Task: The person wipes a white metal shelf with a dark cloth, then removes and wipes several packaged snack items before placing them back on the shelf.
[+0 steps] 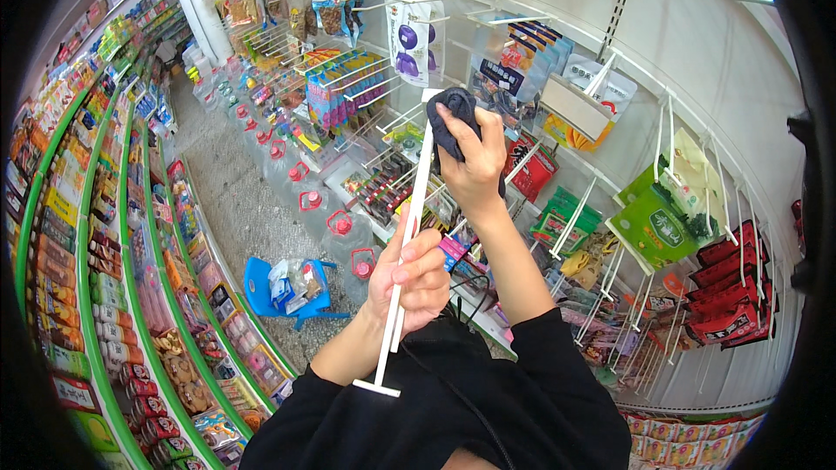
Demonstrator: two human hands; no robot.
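My left hand [413,277] grips a white metal display hook [422,183] around its lower part. The hook slants upward, with a short crossbar at its low end and a flat white piece at its upper end. In my right hand [475,160] is a bunched dark cloth [452,119], pressed against the hook near its upper end. The cloth hides part of the hook there. Behind my hands, bagged snacks hang on similar hooks; a white pouch with purple fruit [410,39] is just above the cloth.
A wall rack holds green bags [663,222] and red packets [731,294] at right. Large clear bottles with red caps [339,222] line its foot. A blue stool [261,284] with packets on it stands in the aisle [225,176]. Stocked shelves with green edges [85,228] curve along the left.
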